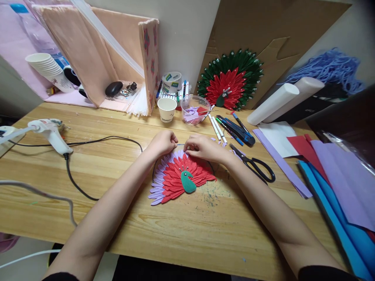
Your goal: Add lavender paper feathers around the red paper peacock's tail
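Observation:
A paper peacock lies on the table in front of me. It has a green body, red petals and an outer row of purple petals on its left and top. A thin dark hoop shows round its edge. My left hand is closed at the top left of the peacock, fingertips by the hoop. At the top right, my right hand pinches close to the purple petal tips. A short bluish strip of the rim shows between both hands. What either pinch holds is too small to tell.
Black-handled scissors lie right of my right hand, near markers and a cutter. A paper cup and a clear tub of scraps stand behind. A corded glue gun is left; coloured paper lies right.

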Motion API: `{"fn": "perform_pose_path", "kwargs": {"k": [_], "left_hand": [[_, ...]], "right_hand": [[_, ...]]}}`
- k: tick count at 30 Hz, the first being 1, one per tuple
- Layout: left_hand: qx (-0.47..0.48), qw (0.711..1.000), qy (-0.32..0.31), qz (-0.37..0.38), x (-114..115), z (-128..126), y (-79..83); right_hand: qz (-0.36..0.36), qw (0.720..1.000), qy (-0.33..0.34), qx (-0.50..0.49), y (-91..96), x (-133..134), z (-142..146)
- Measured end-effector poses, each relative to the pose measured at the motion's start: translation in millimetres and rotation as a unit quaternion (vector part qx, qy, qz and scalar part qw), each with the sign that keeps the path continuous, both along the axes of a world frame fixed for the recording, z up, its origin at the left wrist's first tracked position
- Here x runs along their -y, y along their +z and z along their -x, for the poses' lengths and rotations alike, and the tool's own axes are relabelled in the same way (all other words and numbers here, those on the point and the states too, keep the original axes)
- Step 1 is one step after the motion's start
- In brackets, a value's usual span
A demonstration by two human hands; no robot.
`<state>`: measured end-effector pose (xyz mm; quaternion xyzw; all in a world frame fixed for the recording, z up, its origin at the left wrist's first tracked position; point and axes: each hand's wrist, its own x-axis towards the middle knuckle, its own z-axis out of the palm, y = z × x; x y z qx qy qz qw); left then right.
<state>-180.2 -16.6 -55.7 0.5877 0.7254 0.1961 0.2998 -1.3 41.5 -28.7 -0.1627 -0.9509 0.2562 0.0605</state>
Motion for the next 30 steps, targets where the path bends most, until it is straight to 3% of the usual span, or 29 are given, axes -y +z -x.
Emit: {"fn": "perform_pose_path", "kwargs": {"k": [15, 30], "left_hand": [[-0.002, 1.000, 0.003, 0.000, 0.1, -1.4, 1.2], [0.005, 1.000, 0.002, -0.001, 0.0, -1.7, 2.2]], "right_hand": [[-0.125, 0.987, 0.098, 0.014, -0.4, -5.1, -5.5], [-0.154, 0.982, 0.113, 0.006, -0.4, -2.7, -4.7]]}}
